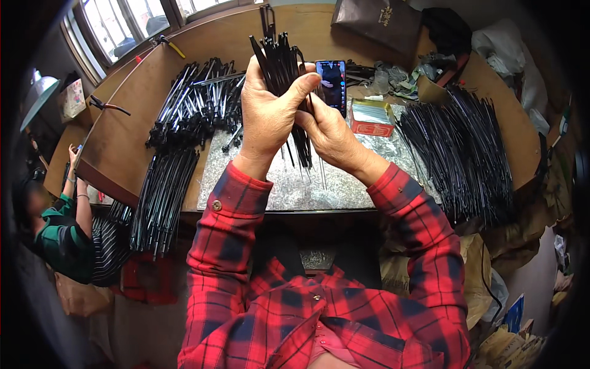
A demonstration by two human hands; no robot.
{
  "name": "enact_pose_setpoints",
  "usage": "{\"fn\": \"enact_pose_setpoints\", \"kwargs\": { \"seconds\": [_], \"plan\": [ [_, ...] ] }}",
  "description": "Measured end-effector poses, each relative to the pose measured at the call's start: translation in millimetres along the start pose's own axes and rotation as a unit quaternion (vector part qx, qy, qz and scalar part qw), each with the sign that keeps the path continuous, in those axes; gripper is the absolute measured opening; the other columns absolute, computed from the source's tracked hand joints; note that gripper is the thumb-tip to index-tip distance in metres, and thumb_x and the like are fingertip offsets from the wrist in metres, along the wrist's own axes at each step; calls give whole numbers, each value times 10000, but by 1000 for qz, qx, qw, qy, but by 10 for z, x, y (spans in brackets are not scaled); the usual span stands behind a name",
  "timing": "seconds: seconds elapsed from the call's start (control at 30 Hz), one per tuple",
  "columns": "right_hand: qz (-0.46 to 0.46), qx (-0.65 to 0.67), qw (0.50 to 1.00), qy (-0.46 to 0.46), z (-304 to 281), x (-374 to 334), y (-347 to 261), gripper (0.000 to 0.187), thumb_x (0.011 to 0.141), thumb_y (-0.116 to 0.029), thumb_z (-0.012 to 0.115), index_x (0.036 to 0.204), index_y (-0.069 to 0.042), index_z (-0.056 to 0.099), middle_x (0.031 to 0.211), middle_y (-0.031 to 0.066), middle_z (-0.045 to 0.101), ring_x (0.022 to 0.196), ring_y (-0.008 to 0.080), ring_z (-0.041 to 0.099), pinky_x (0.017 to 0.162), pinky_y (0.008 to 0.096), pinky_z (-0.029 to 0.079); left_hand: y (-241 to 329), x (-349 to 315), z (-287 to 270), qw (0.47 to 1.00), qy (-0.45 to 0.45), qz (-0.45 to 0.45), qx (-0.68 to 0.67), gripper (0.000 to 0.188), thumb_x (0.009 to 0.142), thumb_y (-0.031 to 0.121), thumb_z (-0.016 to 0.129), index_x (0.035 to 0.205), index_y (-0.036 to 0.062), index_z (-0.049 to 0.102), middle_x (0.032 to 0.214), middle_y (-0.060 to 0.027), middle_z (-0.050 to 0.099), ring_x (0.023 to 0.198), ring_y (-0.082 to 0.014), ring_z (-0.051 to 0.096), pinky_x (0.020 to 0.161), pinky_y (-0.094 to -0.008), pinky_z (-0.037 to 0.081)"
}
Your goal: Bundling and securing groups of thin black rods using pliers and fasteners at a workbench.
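Above the middle of the work surface I hold an upright bundle of thin black rods point(280, 67), some with thick or looped upper ends. My left hand point(268, 111) is closed round it, thumb across the front. Lower down, my right hand point(333, 134) closes on the bundle from the right side. The rods' thin lower ends point(301, 150) hang below my hands over a speckled grey board point(283, 194). Nearest my left hand lies a heap of glossy black rods point(206, 92). Just behind my right hand is a phone point(332, 83) with a lit screen.
More black rods point(161, 206) overhang the front edge at left; a wide pile point(461, 157) covers the right. A red-edged box point(372, 118) of thin pieces sits beside the phone. Pliers point(109, 106) rest on the partition. Another person point(67, 227) works at far left.
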State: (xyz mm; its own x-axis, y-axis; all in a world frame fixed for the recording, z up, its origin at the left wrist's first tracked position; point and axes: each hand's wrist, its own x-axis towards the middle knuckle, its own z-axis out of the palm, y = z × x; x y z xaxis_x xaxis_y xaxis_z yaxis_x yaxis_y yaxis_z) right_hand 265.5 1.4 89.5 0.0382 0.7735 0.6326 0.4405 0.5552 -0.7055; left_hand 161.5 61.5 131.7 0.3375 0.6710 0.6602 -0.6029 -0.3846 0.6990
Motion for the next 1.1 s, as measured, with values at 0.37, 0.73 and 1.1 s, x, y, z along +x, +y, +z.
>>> {"fn": "enact_pose_setpoints", "kwargs": {
  "seconds": [0.37,0.73,1.1],
  "plan": [
    [99,101,987,-71,281,-378,695,309,913,-196,585,1137,-18,468,973,178,626,968,274,618,827,369,467,-108,-155,-153,994,-65,-17,86,267,880,37,628,1125,-9,532,877,-85,640,720,-157,649,667,-270,549],
    [237,38,957,-161,10,-844,562,218,901,-213,614,864,1,608,655,55,619,545,107,578,520,260,465,-227,-6,-1045,969,203,-83,-111,212,933,219,579,895,14,546,829,-89,598,770,-223,617,769,-364,528],
    [402,172,851,-290,-301,-873,329,242,907,-257,611,811,-45,542,642,-11,530,527,47,477,444,212,380,-872,-694,-1593,903,199,-230,-304,476,956,237,507,1301,-68,388,1308,-182,479,1263,-339,427,1065,-504,343]
  ]
}}
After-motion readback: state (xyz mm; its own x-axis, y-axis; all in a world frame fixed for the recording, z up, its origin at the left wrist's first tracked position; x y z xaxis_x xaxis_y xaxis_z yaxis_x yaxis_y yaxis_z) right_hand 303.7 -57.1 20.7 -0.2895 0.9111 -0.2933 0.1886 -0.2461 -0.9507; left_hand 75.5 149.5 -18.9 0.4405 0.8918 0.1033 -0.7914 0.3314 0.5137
